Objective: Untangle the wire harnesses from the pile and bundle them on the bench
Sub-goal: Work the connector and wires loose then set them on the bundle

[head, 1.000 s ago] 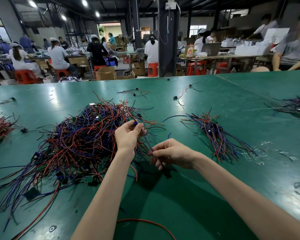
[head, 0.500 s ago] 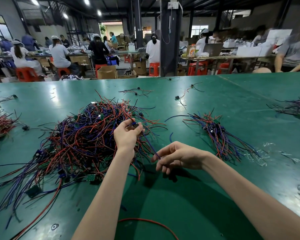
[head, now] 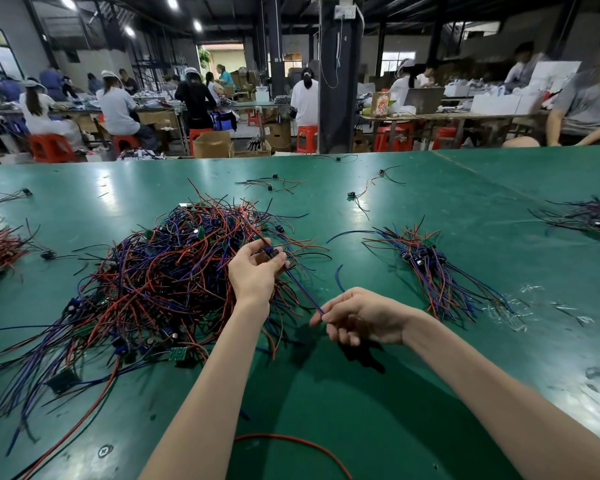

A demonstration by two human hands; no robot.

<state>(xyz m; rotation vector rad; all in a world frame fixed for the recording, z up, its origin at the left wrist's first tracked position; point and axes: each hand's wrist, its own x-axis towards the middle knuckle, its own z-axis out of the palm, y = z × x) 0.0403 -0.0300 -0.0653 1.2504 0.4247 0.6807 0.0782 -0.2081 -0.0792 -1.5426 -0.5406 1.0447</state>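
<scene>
Along the top of my view, seated workers [head: 116, 109] bend over far tables on red stools [head: 51, 147]. A dark pillar [head: 336, 81] stands top centre, with an open cardboard box [head: 212, 144] left of it and white boxes [head: 496, 103] at the upper right.

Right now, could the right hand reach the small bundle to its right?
Probably yes: bare bench lies between the right hand and the small bundle, though it pinches a wire the left hand also holds.

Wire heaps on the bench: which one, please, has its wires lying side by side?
The small bundle right of the right hand; the big pile by the left hand is a criss-crossed tangle.
</scene>
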